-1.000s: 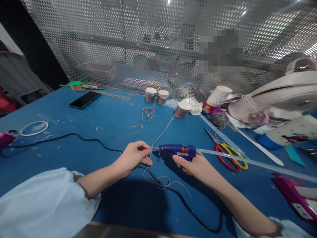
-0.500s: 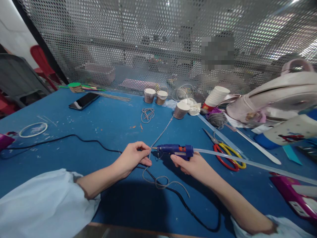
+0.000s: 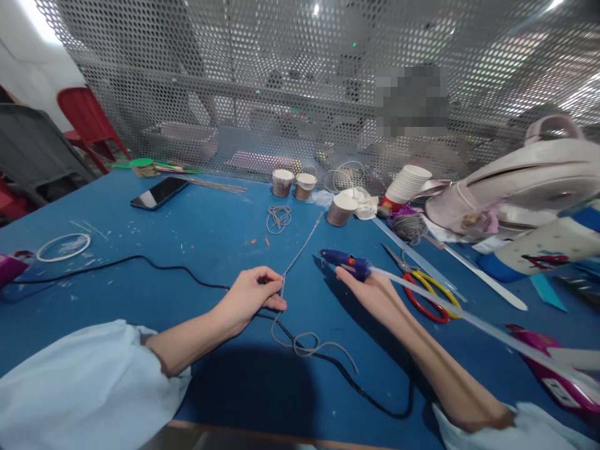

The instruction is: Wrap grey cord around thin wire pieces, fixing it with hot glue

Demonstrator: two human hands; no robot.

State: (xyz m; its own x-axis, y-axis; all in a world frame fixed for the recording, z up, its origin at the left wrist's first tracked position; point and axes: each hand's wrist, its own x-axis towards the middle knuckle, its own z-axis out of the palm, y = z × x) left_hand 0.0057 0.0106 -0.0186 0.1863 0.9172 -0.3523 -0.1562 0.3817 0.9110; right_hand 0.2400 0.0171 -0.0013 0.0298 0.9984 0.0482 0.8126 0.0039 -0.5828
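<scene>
Left hand (image 3: 257, 290) pinching grey cord (image 3: 304, 241); it runs off toward a cup (image 3: 341, 211), slack tail below. Right hand (image 3: 372, 294) wrapped round blue glue gun (image 3: 344, 261), nozzle right of the cord, apart.

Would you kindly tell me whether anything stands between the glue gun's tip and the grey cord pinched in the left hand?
Nothing visible does: between the tip of the glue gun in the right hand and the grey cord at the left hand, only blue tabletop shows.
</scene>
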